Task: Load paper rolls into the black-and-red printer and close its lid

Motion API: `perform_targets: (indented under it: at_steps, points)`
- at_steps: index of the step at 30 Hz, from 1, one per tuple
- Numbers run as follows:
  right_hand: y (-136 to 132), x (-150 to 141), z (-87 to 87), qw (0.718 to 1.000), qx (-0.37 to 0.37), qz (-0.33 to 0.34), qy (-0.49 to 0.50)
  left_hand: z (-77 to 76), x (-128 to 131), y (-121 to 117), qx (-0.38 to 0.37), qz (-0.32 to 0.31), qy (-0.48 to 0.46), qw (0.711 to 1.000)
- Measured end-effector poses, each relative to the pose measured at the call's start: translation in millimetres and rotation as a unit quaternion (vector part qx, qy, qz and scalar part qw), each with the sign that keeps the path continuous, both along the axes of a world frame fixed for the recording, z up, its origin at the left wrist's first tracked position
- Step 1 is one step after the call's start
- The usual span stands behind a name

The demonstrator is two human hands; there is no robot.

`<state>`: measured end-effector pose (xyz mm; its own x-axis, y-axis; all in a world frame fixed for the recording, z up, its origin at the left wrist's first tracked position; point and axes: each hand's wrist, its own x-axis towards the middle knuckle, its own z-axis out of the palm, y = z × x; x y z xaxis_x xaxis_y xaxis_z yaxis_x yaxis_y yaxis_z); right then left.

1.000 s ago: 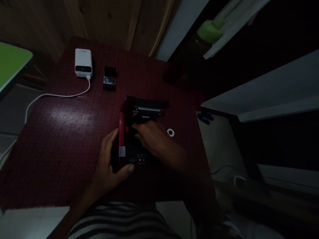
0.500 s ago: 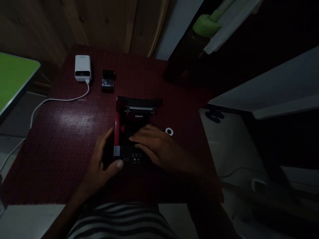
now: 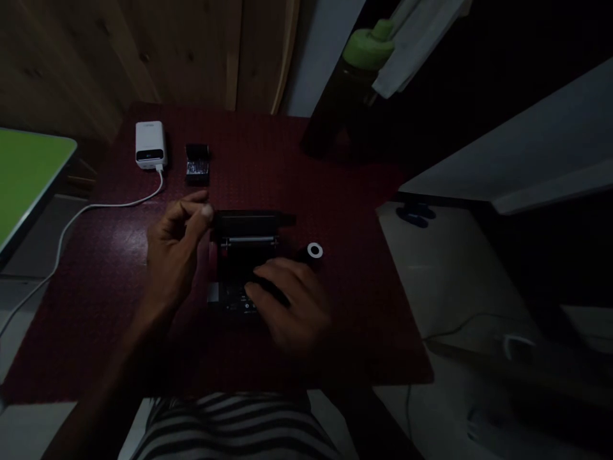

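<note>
A small red-and-black machine that looks like a label printer (image 3: 239, 297) sits before me, its control panel facing my body. Its black lid (image 3: 249, 223) stands raised at the back, with a pale bar across the inside. My left hand (image 3: 175, 246) is at the lid's left corner, thumb and curled fingers closed about the edge. Over the panel's right side and the dark bay rests my right hand (image 3: 294, 300), thumb and forefinger apart. Shadow hides the bay's inside. Just right of the machine stands a black roll with a white core ring (image 3: 315, 250).
At the back left of the red table (image 3: 119, 319) lie a white power bank (image 3: 151, 144) with a cable and a small black film roll (image 3: 197, 165). A green-capped bottle (image 3: 366, 51) stands at the back right. A green tabletop (image 3: 29, 172) borders the left.
My left hand has gone from the machine's front left up to the lid's corner. The lid sits lower, tilted toward me. My right hand has drawn back from the bay toward the panel.
</note>
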<state>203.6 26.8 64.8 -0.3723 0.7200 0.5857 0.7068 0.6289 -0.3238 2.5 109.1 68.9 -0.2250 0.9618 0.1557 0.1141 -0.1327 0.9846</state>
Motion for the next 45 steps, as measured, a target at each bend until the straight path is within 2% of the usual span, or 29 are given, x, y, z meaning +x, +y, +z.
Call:
perform_targets:
  at_steps: [4,9,13,22,25,27,30,33,36,39,45]
  points:
    - [-17,-2,-2.8,0.999,0.024,-0.04,-0.026,-6.4,-2,-35,-0.068,-0.012,-0.002,0.998]
    - [-17,-5,-9.0,0.998,-0.007,-0.048,0.033,-18.4,-4,-65,-0.167,-0.033,-0.032,0.985]
    - [-13,-4,-8.3,0.999,-0.033,-0.025,0.03,-23.7,-4,-70,-0.208,-0.042,-0.074,0.975]
    - [-13,-1,-7.6,0.998,-0.063,-0.004,0.023,-22.1,-2,-69,-0.211,-0.052,-0.086,0.972]
    - [-16,3,-9.5,0.996,-0.065,-0.012,0.056,-25.2,-4,-76,-0.206,-0.044,-0.099,0.973]
    - [-21,7,-12.9,0.993,-0.065,-0.042,0.087,-26.8,-5,-83,-0.203,-0.034,-0.098,0.974]
    - [-34,15,-23.8,0.976,-0.105,-0.123,0.144,-26.6,-7,-92,-0.221,-0.029,-0.098,0.97]
    - [-49,18,-38.2,0.94,-0.206,-0.176,0.208,-23.2,-6,-94,-0.231,-0.023,-0.084,0.969]
    - [-57,14,-48.9,0.913,-0.273,-0.176,0.248,-17.7,-3,-93,-0.234,-0.008,-0.062,0.97]
    - [-60,10,-53.0,0.897,-0.3,-0.172,0.275,-12.4,1,-92,-0.241,0.0,-0.063,0.968]
    - [-60,12,-52.4,0.889,-0.315,-0.168,0.286,-8.2,6,-91,-0.237,-0.015,-0.083,0.968]
